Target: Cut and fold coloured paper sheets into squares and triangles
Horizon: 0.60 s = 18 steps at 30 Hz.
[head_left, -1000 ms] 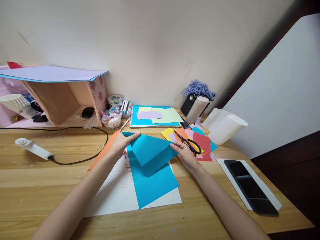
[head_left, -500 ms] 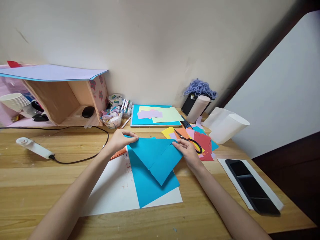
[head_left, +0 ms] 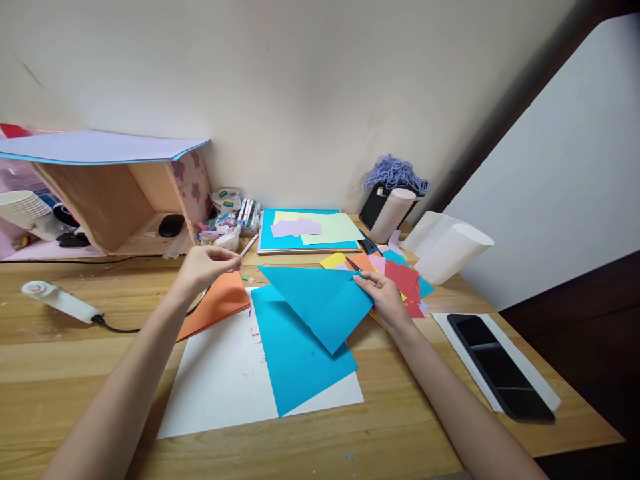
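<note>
My right hand (head_left: 383,297) pinches the upper right edge of a blue paper triangle (head_left: 325,307), which hangs over a larger blue sheet (head_left: 295,373). That sheet rests on white paper (head_left: 215,387) marked with small red strokes. To the left of the triangle, my left hand (head_left: 210,267) is raised and apart from it, its fingertips pressed together; whether anything small is between them I cannot make out. Below my left hand lies orange paper (head_left: 220,303).
Scissors (head_left: 353,264), partly hidden, lie among coloured scraps (head_left: 403,277). A phone (head_left: 500,367) is at the right, a corded white tool (head_left: 60,301) at the left. Behind stand a box (head_left: 100,200), markers (head_left: 247,211), stacked paper (head_left: 310,230) and a pale cylinder (head_left: 393,215).
My left hand has let go of the triangle's left corner and moved left and up. The triangle has shifted slightly right, still in my right hand. More of the orange paper shows.
</note>
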Tool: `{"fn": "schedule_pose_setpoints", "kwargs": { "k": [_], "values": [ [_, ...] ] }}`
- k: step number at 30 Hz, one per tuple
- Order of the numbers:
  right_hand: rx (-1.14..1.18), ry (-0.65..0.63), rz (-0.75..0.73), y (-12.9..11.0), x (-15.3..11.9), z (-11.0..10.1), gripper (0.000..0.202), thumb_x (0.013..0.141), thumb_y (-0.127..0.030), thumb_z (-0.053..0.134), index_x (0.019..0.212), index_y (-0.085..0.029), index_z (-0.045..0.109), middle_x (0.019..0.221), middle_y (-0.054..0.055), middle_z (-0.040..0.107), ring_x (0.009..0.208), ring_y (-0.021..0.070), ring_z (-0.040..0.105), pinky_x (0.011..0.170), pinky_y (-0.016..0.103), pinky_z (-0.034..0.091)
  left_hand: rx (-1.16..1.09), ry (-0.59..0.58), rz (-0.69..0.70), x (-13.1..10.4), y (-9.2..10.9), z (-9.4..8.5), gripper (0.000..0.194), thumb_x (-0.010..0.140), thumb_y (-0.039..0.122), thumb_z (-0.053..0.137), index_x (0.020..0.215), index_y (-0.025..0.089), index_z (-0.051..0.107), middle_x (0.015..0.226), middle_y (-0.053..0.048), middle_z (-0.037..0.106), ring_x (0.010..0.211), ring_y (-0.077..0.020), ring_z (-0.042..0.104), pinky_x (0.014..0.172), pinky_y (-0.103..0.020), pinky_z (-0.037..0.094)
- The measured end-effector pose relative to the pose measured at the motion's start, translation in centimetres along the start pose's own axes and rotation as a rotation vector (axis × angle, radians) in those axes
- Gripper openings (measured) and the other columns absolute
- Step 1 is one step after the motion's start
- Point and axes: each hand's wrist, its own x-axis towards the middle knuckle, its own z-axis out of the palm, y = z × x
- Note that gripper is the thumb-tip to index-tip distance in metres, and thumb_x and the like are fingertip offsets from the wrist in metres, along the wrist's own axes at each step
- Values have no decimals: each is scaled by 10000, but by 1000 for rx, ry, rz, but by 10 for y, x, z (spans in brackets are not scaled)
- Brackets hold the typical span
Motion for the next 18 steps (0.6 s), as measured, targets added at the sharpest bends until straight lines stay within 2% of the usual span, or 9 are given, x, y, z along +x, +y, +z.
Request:
{"fn": "schedule_pose_setpoints", "kwargs": {
  "k": [3,4,7,9,12,14,18],
  "values": [
    [-64,-79,-11,4,-4,6,337,550,-441,719,729,-170,627,669,30,650,574,165,571,516,260,427,56,83,162,-8,8,10,230,638,359,610,743,171,690,741,-46,689,728,-198,606,641,-239,441],
    [-84,-107,-9,5,-7,10,336,563,-444,711,735,-168,630,683,37,651,583,168,573,518,261,431,84,37,219,-13,12,18,243,669,368,583,775,176,689,783,-47,690,747,-197,606,654,-240,439],
    [-129,-179,-17,8,-16,21,328,598,-451,684,754,-167,638,715,43,651,625,174,580,534,258,439,244,-206,352,-33,23,51,243,733,363,515,814,204,679,869,-35,683,799,-194,598,687,-245,418],
    [-160,-228,-38,7,-22,27,312,622,-448,666,767,-173,642,741,35,652,665,178,584,557,256,442,361,-318,375,-46,26,72,248,746,370,497,850,222,668,889,-33,677,812,-207,590,653,-255,401],
    [-213,-327,-69,5,-30,32,286,669,-436,627,807,-187,648,802,26,652,737,187,585,613,265,448,397,-389,342,-57,24,93,262,775,372,456,842,214,654,866,-38,672,784,-206,581,604,-252,378],
    [-268,-370,-116,4,-32,34,269,697,-421,604,831,-193,651,834,26,650,782,195,583,665,279,450,365,-406,326,-58,21,98,273,799,358,418,804,204,643,830,-36,668,759,-195,575,588,-245,366],
    [-392,-334,-252,2,-35,36,233,710,-388,599,839,-199,648,855,31,648,843,210,579,759,306,434,365,-443,340,-58,19,100,265,810,350,408,782,198,623,798,-34,660,721,-186,564,569,-243,341]
  ]
}}
